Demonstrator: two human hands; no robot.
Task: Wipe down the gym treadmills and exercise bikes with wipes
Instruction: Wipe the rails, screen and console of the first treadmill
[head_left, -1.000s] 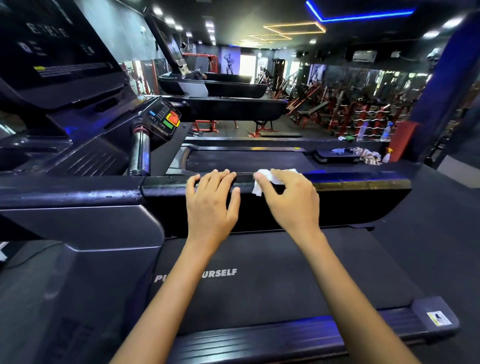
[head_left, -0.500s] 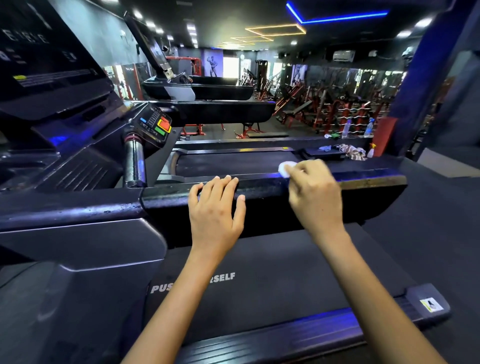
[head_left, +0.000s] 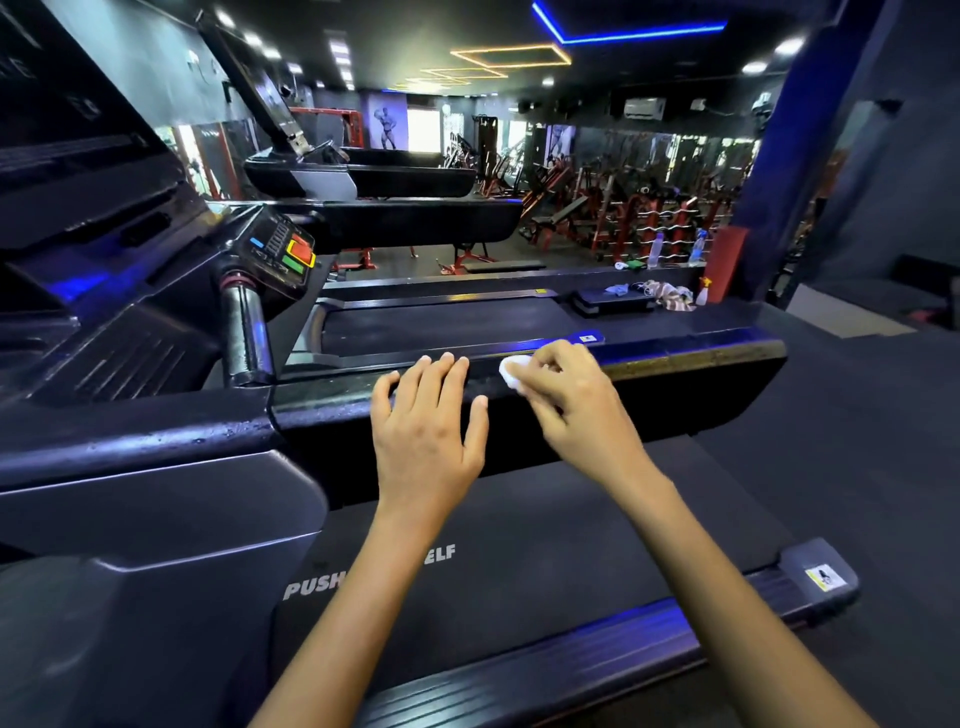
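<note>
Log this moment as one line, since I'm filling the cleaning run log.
step: wiping handrail | left hand: flat on rail | right hand: pinching white wipe on rail top | belt: untouched

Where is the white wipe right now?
In the head view, the wipe is pinched in the right hand on top of the treadmill side rail, just right of the left hand.

Both bare forearms reached forward, converging. Left hand (head_left: 427, 415) lay flat, palm down, fingers straight and slightly spread, thumb out to side. Right hand (head_left: 566, 400) sat just beside it, fingers curled, pinching small white wad at fingertips, wrist angled inward.
</note>
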